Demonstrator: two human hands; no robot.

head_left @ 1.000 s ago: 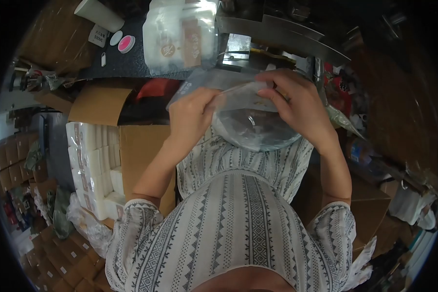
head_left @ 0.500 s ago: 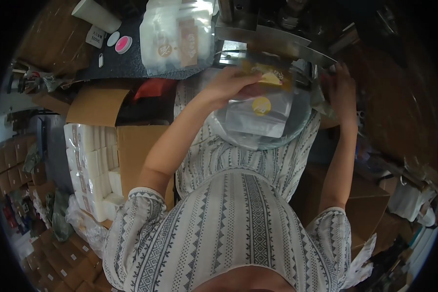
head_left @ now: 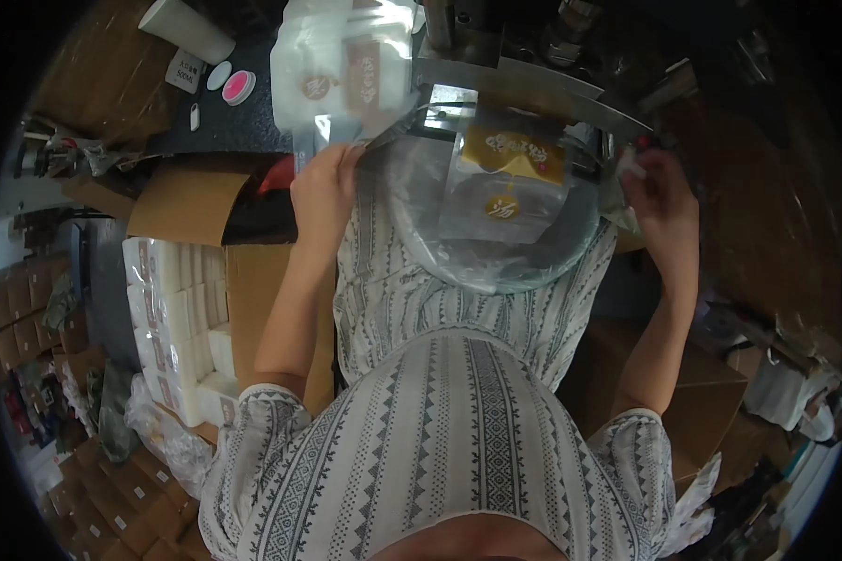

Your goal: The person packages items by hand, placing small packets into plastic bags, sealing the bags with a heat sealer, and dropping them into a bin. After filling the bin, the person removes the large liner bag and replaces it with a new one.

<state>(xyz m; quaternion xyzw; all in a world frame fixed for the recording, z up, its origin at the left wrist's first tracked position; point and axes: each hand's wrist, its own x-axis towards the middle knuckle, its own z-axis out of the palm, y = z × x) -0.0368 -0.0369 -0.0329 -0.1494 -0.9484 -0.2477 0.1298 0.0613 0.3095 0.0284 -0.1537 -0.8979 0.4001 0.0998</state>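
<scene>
My left hand (head_left: 326,192) is closed at the front edge of a stack of pale printed plastic bags (head_left: 332,51), pinching the edge of a clear plastic bag (head_left: 312,131). A clear bag with a gold printed band and a round yellow mark (head_left: 510,178) lies flat on a round plate wrapped in clear plastic (head_left: 430,252). Neither hand touches that bag. Right of the plate, my right hand (head_left: 666,192) has its fingers bent together around something small and whitish that I cannot make out.
A metal machine bar (head_left: 533,79) crosses behind the plate. On the dark table stand a white cup (head_left: 187,31) and an open pink tub (head_left: 239,87). An open carton (head_left: 276,299) with white wrapped packs (head_left: 164,318) is at left; another cardboard box (head_left: 692,393) is at right.
My left hand has moved left from the gold-banded bag to the bag stack and gripped a clear bag's edge. My right hand has shifted slightly down, its fingers now bent inward.
</scene>
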